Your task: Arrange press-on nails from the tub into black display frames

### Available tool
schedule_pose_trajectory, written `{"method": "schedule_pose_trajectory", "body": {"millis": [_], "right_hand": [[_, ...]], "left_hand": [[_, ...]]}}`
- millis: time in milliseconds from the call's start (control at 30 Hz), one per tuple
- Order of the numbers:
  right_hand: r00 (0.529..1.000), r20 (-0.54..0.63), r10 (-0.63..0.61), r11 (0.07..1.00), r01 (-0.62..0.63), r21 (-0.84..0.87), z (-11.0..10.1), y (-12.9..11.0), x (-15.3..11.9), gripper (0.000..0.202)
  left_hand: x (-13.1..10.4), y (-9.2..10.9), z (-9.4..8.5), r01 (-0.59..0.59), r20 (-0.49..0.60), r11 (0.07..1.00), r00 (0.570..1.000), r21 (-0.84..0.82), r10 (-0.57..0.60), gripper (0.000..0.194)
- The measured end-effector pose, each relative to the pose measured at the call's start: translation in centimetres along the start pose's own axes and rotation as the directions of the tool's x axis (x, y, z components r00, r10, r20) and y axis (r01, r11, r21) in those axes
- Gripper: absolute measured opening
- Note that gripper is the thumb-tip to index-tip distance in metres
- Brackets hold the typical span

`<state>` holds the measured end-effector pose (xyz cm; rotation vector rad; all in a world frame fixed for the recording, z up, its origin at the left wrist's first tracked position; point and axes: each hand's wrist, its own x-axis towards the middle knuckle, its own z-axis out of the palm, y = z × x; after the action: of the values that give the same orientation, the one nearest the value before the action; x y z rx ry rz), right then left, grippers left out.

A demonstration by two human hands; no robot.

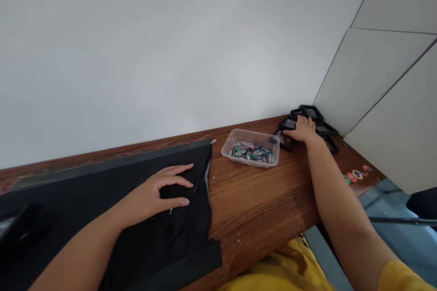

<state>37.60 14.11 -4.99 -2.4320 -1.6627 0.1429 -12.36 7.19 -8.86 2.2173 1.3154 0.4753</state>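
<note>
Head view: right hand (303,130), grip indeterminate, is touching black rectangular plastic-looking frames (324,128) beneath it, the spread, empty left hand (155,194) lying farther away.

place: indoor workspot, home or office unclear | wooden desktop (252,198), white wall (170,54), pale panels (385,86)

A plain white wall (153,54) rises behind a brown wood-grain table (252,195). On the right, pale panels (392,100) with dark seams meet the wall at the table's end. Below them shows grey-blue floor (392,204). Soft light brightens the wall, dimmer toward its upper right.
</note>
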Motion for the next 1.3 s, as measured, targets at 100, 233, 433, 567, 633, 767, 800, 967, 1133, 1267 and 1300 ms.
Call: {"method": "schedule_pose_trajectory", "body": {"millis": [100,233,433,567,633,767,800,967,1133,1267,1300], "right_hand": [[1.000,-0.002,0.013,1.000,-0.013,0.015,0.2,0.3,0.2,0.102],[0.999,-0.039,0.013,0.999,-0.011,0.051,-0.2,0.1,-0.1,0.104],[0.991,-0.131,-0.003,0.988,0.023,0.153,-1.5,-0.6,-0.6,0.073],[0.993,-0.112,0.026,0.990,-0.010,0.139,-1.6,-0.6,-0.8,0.085],[0.995,-0.091,0.048,0.991,-0.036,0.127,-1.4,-0.5,-0.9,0.093],[0.992,-0.074,0.107,0.989,-0.098,0.115,-1.3,-0.3,-0.7,0.091],[0.990,-0.072,0.122,0.987,-0.113,0.115,-1.4,-0.2,-0.7,0.088],[0.988,-0.084,0.127,0.983,-0.114,0.145,-1.6,-0.5,-0.7,0.089],[0.972,-0.222,0.082,0.905,0.021,0.424,-2.6,-1.0,-1.1,0.093],[0.958,-0.280,0.056,0.297,0.252,0.921,-4.4,-3.7,-3.1,0.078],[0.961,-0.277,-0.016,0.162,0.276,0.948,-4.7,-4.8,-4.2,0.073]], "left_hand": [[0.0,0.1,0.0,0.028,-0.009,0.999,1.000,-0.034,-0.028,0.035],[0.2,0.4,0.0,0.019,-0.004,0.999,1.000,-0.044,-0.019,0.026],[0.2,0.2,0.3,0.004,-0.026,1.000,1.000,-0.012,-0.004,0.018],[0.2,0.1,0.4,0.011,-0.035,1.000,0.999,-0.002,-0.011,0.016],[0.1,0.1,0.4,0.017,-0.035,1.000,0.999,-0.005,-0.017,0.016],[0.2,-0.2,0.5,0.016,-0.025,1.000,1.000,-0.015,-0.016,0.016],[0.2,-0.4,0.5,0.010,-0.017,1.000,1.000,-0.013,-0.011,0.017],[0.0,-1.2,0.3,-0.048,0.065,0.998,0.997,0.036,0.046,0.045],[-0.2,-1.2,0.1,-0.061,0.056,0.998,0.997,0.021,0.060,0.050],[-0.2,-0.9,0.3,-0.077,0.010,0.997,0.997,-0.007,0.077,0.050],[-0.2,-0.7,0.4,-0.070,-0.016,0.997,0.997,-0.025,0.070,0.052]]}}
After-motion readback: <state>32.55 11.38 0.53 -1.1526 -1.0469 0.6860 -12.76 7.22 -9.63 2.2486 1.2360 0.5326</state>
